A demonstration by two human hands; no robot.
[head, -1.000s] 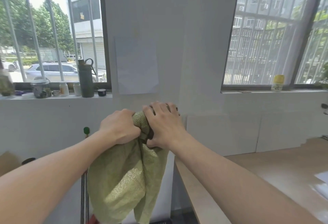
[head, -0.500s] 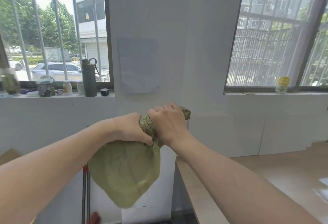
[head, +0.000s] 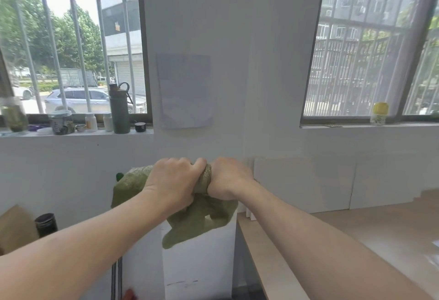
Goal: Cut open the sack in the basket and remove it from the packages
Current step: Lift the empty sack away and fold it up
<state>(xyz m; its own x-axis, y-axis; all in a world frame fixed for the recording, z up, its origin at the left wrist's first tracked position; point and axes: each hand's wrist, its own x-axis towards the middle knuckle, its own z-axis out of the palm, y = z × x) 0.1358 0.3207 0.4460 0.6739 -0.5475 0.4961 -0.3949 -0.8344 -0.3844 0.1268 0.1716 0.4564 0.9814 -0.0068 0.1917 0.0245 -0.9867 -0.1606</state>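
I hold a green woven sack bunched up in the air in front of the white wall. My left hand grips its left part, with a wad of cloth sticking out to the left of the fist. Right beside it, my right hand grips the twisted neck of the sack. The loose end hangs below both fists. No basket or packages are in view.
A wooden table runs along the lower right. The left windowsill carries jars, small bottles and a tall dark green flask. A yellow-lidded jar stands on the right sill. A dark cylinder sits at lower left.
The hanging sack has been gathered up shorter and tighter between my fists. My left hand moved up level with the right, and a wad of cloth now pokes out to its left.
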